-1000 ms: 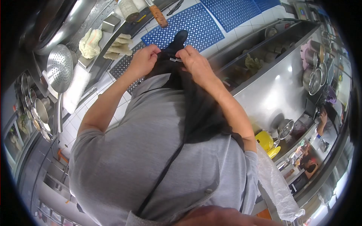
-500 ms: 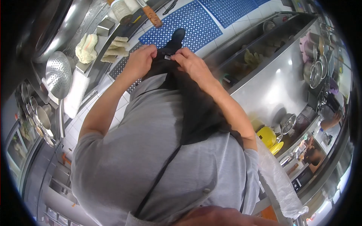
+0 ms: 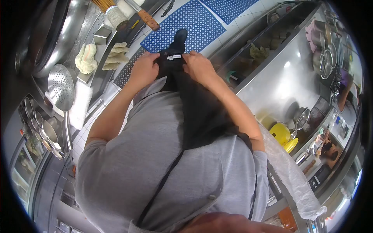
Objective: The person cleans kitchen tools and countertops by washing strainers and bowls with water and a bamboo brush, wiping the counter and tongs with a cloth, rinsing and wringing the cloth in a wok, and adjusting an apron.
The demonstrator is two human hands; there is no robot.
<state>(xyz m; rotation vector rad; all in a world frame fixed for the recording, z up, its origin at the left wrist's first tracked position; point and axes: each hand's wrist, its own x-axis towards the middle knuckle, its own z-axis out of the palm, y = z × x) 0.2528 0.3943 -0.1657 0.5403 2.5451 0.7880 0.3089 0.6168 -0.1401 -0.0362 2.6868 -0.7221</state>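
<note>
A black apron hangs bunched down the front of a grey shirt, with a thin strap running across the chest. My left hand pinches the apron's upper edge at waist height. At the other end of that edge, my right hand grips the same cloth. Between the hands the edge is pulled fairly straight, and small white labels show on it. The fingertips are partly hidden behind the fabric. Below it a dark shoe stands on the floor.
At left are a perforated ladle, folded cloths and a wooden-handled tool. A steel counter with a recessed trough runs along the right, holding yellow bowls and strainers. Blue perforated mats cover the floor. Another person's arm appears far right.
My hands have moved slightly apart, drawing the apron's edge straighter. More of the white labels shows now. The view has shifted a little.
</note>
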